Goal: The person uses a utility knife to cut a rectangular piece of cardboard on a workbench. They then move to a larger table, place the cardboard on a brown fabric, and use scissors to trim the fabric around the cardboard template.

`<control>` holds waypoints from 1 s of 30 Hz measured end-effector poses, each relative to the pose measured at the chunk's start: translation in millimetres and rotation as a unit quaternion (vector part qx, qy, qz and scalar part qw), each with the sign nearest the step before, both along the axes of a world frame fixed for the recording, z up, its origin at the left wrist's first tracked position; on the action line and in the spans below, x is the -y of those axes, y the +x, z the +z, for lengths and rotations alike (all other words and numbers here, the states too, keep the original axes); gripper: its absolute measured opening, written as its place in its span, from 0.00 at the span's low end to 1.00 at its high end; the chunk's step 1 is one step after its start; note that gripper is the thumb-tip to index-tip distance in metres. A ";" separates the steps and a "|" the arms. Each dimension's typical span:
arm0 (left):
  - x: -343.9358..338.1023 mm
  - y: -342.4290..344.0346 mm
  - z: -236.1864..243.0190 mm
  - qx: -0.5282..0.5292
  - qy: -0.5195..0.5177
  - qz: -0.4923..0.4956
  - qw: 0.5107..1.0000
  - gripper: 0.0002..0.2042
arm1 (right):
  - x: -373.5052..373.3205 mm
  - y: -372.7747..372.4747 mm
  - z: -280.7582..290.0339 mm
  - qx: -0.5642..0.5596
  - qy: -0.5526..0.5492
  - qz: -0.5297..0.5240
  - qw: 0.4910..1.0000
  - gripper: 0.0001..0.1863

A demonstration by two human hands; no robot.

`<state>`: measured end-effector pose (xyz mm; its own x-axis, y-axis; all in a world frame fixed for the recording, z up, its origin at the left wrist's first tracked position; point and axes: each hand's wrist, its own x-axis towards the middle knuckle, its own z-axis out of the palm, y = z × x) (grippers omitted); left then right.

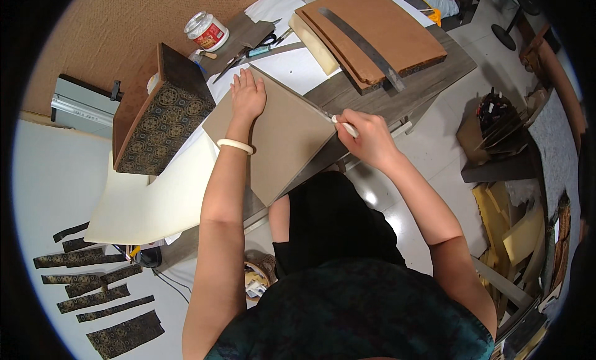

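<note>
A stiff grey-brown board (288,136) lies turned at an angle on the table in front of me, its near corner reaching past the table edge. My left hand (248,99) presses flat on its upper part, fingers stretched out. At the board's right corner, my right hand (367,136) is closed around a small white stick-like tool (349,127). The tool's tip is close to the board's edge; whether it touches cannot be made out. What kind of tool it is does not show clearly.
A box with dark patterned covering (167,127) stands at left, beside a curved cream sheet (164,201). Behind are a white jar (208,34), scissors (268,41) and a pale block (313,46). Stacked brown panels (397,34) carry a dark metal strip (360,43). Patterned strips (93,298) hang lower left.
</note>
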<state>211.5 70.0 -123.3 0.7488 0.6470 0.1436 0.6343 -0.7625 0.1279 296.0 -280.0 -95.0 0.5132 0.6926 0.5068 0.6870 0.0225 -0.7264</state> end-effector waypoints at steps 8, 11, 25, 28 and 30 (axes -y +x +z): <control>-3.6 -1.8 -3.3 0.011 0.008 -0.005 1.000 0.34 | -15.3 9.8 -8.7 0.008 -0.008 0.010 1.000 0.04; 0.5 -1.6 -1.5 0.000 0.009 -0.001 1.000 0.34 | 8.1 3.4 1.0 -0.069 -0.088 0.023 0.993 0.05; 0.0 1.3 -8.6 0.015 0.022 -0.002 1.000 0.34 | 20.9 -2.3 0.9 -0.014 -0.043 0.015 0.999 0.04; -4.3 -2.4 -2.5 0.009 0.025 0.010 1.000 0.34 | 39.1 -8.0 -2.2 -0.053 -0.066 0.018 0.996 0.04; -0.5 -3.8 -4.7 -0.002 0.020 0.011 1.000 0.34 | 35.6 -9.6 -0.8 -0.044 -0.051 0.009 0.998 0.04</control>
